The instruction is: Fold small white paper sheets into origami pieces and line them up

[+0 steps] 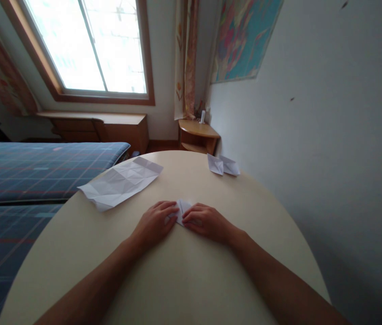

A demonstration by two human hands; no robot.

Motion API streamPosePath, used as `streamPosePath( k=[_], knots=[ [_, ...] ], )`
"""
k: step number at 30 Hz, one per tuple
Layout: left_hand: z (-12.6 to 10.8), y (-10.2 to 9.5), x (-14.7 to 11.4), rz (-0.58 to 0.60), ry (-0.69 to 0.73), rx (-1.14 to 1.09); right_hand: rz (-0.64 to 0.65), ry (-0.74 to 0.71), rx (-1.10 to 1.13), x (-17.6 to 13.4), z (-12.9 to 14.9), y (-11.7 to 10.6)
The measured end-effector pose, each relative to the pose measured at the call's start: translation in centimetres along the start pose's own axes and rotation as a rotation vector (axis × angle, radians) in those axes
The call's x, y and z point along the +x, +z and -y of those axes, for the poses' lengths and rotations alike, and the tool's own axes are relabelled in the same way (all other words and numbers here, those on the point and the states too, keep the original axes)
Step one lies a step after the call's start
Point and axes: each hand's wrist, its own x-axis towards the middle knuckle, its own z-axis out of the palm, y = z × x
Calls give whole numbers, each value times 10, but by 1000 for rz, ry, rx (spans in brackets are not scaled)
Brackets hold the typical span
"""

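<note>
A small folded piece of white paper [181, 211] lies on the round cream table [184, 280], between my two hands. My left hand [157, 221] holds its left side, the fingers bent over the paper and pressing it down. On the right side, my right hand [207, 221] grips the paper with its fingers and thumb drawn together. Both hands cover much of the paper, so its full shape is hidden. Farther back on the right stands a folded white paper shape [223, 165] with pointed ends. To the left lies a larger creased sheet of white paper [121, 183].
A bed with a blue plaid mattress [42, 171] borders the table on the left. The white wall [329, 158] runs close along the right. Beyond the table stand a wooden corner shelf [199, 129] and a low desk [123, 119] under the window [89, 45].
</note>
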Motion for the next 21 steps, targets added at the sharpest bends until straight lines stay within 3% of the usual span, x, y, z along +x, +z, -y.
streamPosePath(
  k=[9,16,21],
  knots=[
    [6,5,-2,-5,33,2,4,61,-72,1,-3,2],
    [0,4,-1,42,24,20,122,35,-112,1,-4,2],
    [-5,3,-1,46,-11,4,149,180,-210,0,1,3]
  ],
)
